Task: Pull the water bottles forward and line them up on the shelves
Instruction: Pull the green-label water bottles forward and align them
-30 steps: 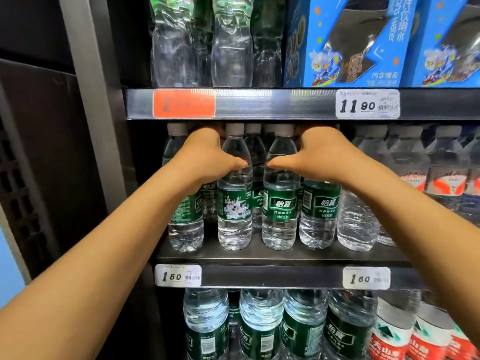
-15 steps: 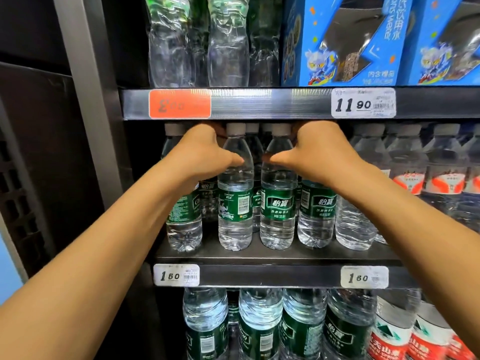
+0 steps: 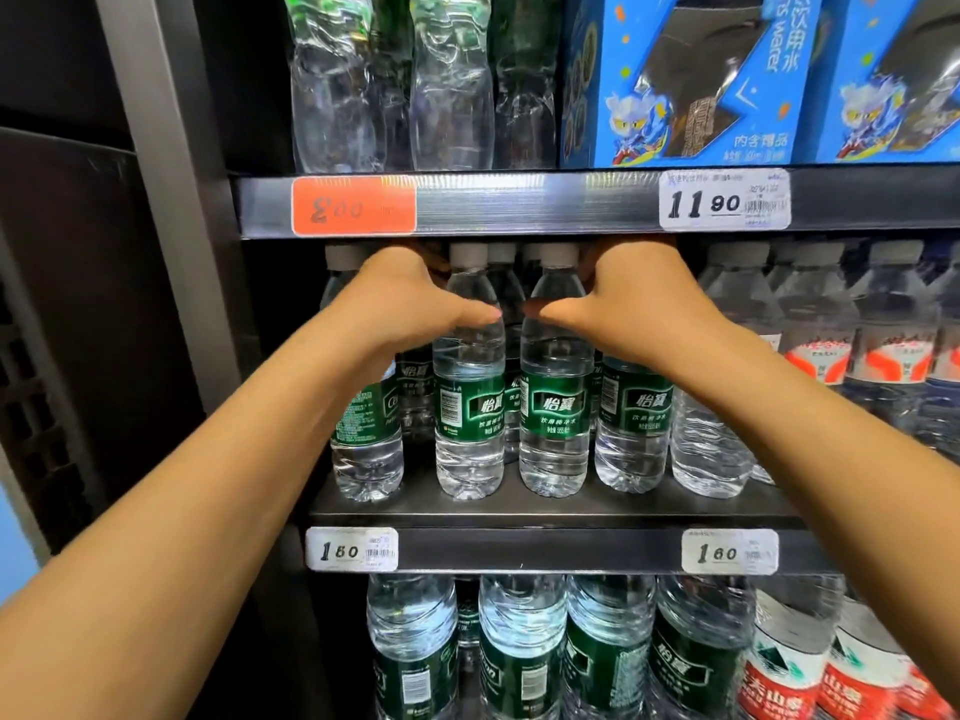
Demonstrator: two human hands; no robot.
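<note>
Several small green-label water bottles stand along the front of the middle shelf (image 3: 519, 511). My left hand (image 3: 410, 304) reaches in beside the second bottle (image 3: 470, 407), its thumb laid across that bottle's shoulder and its fingers hidden behind. My right hand (image 3: 639, 304) mirrors it on the third bottle (image 3: 555, 407), thumb across the front, and it covers the top of the fourth bottle (image 3: 631, 423). The two thumb tips nearly meet. The first bottle (image 3: 366, 439) stands at the far left, partly behind my left wrist. A rear bottle (image 3: 415, 387) shows between the first and second.
The upper shelf's edge (image 3: 519, 205) hangs just above my knuckles. Red-label bottles (image 3: 883, 356) fill the shelf's right side. Tall clear bottles (image 3: 447, 96) and blue boxes (image 3: 691, 80) stand above, larger bottles (image 3: 519, 657) below. A metal post (image 3: 156, 200) bounds the left.
The second bottle has turned, so its label name now faces front instead of a picture and barcode. Both thumbs have drawn closer together.
</note>
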